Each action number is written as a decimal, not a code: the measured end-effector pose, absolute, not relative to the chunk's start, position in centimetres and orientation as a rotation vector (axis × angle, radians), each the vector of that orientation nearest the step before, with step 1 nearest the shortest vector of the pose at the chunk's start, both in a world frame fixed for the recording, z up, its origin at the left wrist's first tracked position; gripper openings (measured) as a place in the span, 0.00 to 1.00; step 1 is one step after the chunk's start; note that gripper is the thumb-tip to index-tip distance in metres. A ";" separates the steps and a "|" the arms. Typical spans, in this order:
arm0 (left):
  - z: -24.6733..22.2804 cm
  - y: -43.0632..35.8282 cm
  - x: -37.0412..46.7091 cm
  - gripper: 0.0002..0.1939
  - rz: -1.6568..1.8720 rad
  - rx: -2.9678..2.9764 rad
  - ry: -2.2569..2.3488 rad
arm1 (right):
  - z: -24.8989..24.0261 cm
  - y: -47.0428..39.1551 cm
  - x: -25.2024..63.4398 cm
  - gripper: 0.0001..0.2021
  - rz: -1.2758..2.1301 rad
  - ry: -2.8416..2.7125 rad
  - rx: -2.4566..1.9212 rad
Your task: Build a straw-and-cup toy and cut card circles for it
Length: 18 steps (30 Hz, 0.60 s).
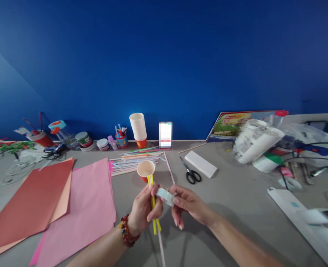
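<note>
Beyond left hand (pixel 142 204): paper cup (pixel 146 169) before straws (pixel 126 163); scissors (pixel 190 171) rightward.

Worn: one beaded bracelet (pixel 130 231), landmark for these notes, closed round the left wrist. Beads rounded, mostly dark red to reddish brown, set in more than one row; a few yellow beads at the bracelet's outer side, thumb side opposite. Holes, cord and any markings too blurred to read.

Left hand (pixel 145 205): bare, just beyond the bracelet. Left forearm (pixel 101 246): bare, directly behind the bracelet, broadening away from it.

Right hand (pixel 191 203): bare, well to the right of the bracelet; fingers slim, tips rounded, nail detail indistinct. Right forearm (pixel 230 239): bare, farther right of the bracelet, smooth-sided, wider toward the elbow.
</note>
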<state>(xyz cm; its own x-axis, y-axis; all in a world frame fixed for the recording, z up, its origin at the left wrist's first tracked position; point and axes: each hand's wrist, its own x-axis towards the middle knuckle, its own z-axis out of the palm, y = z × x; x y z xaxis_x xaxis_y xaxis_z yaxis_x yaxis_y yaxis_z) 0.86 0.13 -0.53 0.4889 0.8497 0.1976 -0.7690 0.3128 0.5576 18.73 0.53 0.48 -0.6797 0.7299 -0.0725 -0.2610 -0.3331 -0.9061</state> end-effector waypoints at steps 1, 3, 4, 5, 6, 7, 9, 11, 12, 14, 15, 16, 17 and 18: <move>-0.6 0.1 0.9 0.17 1.071 0.641 0.142 | 0.5 0.5 18.7 0.18 2.043 -1.268 -0.653; -0.8 0.2 0.8 0.16 1.051 0.651 0.150 | 0.7 0.5 18.9 0.14 2.032 -1.263 -0.705; -0.9 0.3 0.6 0.16 1.035 0.667 0.158 | 0.8 0.6 19.0 0.12 2.028 -1.262 -0.734; -0.9 0.5 0.4 0.15 1.021 0.689 0.169 | 0.9 0.7 19.1 0.11 2.026 -1.265 -0.764; -1.0 0.6 0.1 0.15 1.007 0.713 0.184 | 1.0 0.8 19.3 0.10 2.022 -1.273 -0.796; -1.0 0.8 -0.1 0.14 0.989 0.744 0.201 | 1.1 0.9 19.4 0.10 2.017 -1.286 -0.831; -0.9 1.0 -0.6 0.13 0.938 0.821 0.238 | 1.3 1.1 19.6 0.10 2.007 -1.331 -0.916; -0.8 1.1 -0.9 0.13 0.874 0.899 0.262 | 1.5 1.1 19.8 0.11 1.978 -1.377 -1.012; -0.7 1.1 -1.0 0.14 0.852 0.924 0.268 | 1.6 1.0 19.8 0.11 1.948 -1.398 -1.062; -0.5 1.0 -0.8 0.14 0.864 0.923 0.275 | 1.9 0.9 19.7 0.12 1.877 -1.422 -1.144; -0.4 0.9 -0.6 0.13 0.889 0.901 0.279 | 2.0 0.8 19.7 0.11 1.853 -1.422 -1.164; -0.4 0.7 -0.4 0.13 0.919 0.872 0.279 | 2.2 0.7 19.6 0.11 1.846 -1.415 -1.166; -0.3 0.6 -0.2 0.14 0.947 0.841 0.274 | 2.3 0.7 19.6 0.11 1.857 -1.400 -1.152; -0.4 0.5 0.0 0.14 0.969 0.811 0.263 | 2.4 0.7 19.5 0.11 1.878 -1.380 -1.128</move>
